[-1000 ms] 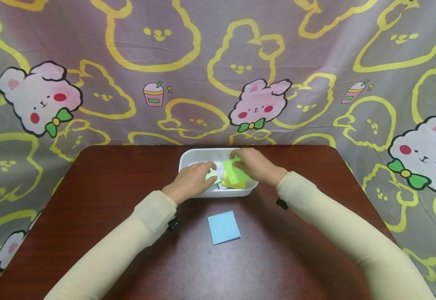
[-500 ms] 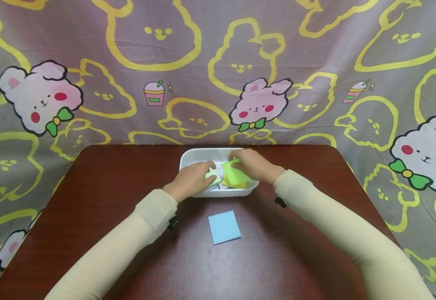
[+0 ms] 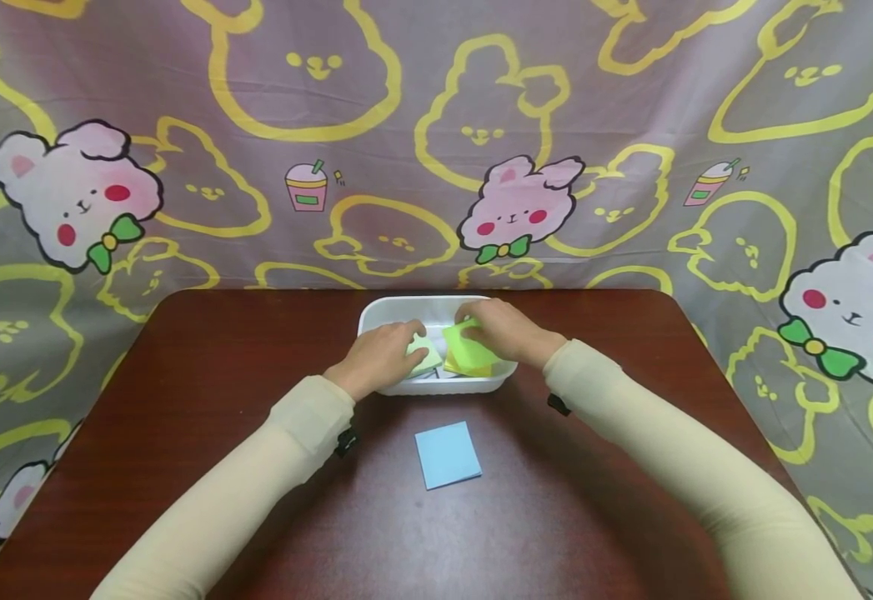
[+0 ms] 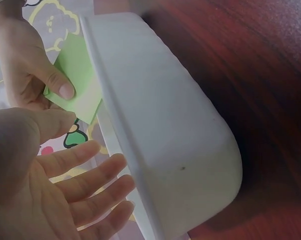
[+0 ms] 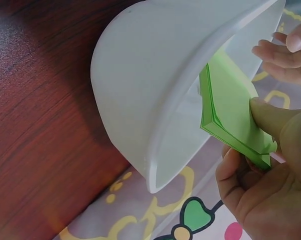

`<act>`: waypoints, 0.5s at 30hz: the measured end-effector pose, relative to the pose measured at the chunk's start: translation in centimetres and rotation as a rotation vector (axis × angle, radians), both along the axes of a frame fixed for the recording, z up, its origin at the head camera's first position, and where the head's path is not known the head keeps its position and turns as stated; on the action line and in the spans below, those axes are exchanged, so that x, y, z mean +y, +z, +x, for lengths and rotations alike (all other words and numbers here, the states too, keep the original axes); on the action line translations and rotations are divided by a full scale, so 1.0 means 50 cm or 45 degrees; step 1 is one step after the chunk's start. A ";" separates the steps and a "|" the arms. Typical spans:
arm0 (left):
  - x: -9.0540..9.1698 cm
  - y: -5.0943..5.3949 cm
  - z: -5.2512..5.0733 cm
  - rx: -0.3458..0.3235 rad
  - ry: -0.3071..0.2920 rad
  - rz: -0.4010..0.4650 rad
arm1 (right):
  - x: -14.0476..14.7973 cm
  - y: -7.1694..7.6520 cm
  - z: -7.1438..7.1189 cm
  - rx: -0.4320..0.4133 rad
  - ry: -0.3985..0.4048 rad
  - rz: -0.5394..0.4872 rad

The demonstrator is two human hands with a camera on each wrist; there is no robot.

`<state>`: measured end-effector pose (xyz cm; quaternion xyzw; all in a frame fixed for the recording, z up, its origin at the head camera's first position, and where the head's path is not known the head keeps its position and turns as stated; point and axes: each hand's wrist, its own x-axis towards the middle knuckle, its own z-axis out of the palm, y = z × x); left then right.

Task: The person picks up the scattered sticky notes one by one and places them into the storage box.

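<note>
My right hand (image 3: 507, 332) pinches a bright green sticky note pad (image 5: 230, 102) at one edge, thumb on its top face and fingers beneath. The pad is tilted over the right side of a white plastic tray (image 3: 447, 387). Below it in the tray, a yellow pad (image 3: 487, 370) partly shows. Over the tray's left side, my left hand (image 3: 382, 352) hovers with loosely bent, spread fingers and nothing between them in the left wrist view. Just beyond those fingers lies a pale green pad (image 3: 426, 360) in the tray, partly hidden by the hand.
A light blue sticky note pad (image 3: 448, 455) lies on the dark reddish-brown table (image 3: 256, 517) in front of the tray. Behind the table hangs a curtain (image 3: 376, 167) printed with rabbits and yellow outlines.
My right hand has shifted slightly left and the bright green pad has tipped flatter and lower over the yellow one. My left hand has barely moved.
</note>
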<state>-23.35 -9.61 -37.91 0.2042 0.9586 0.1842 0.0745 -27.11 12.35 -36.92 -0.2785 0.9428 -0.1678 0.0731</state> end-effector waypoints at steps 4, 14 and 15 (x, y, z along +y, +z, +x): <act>-0.005 -0.005 -0.005 0.002 0.010 -0.008 | 0.000 0.000 -0.003 -0.028 -0.009 0.015; -0.010 -0.012 -0.012 -0.028 0.025 -0.045 | 0.003 -0.012 -0.010 -0.040 0.014 0.041; -0.011 -0.013 -0.013 -0.026 0.023 -0.050 | 0.003 -0.013 -0.011 -0.034 0.019 0.046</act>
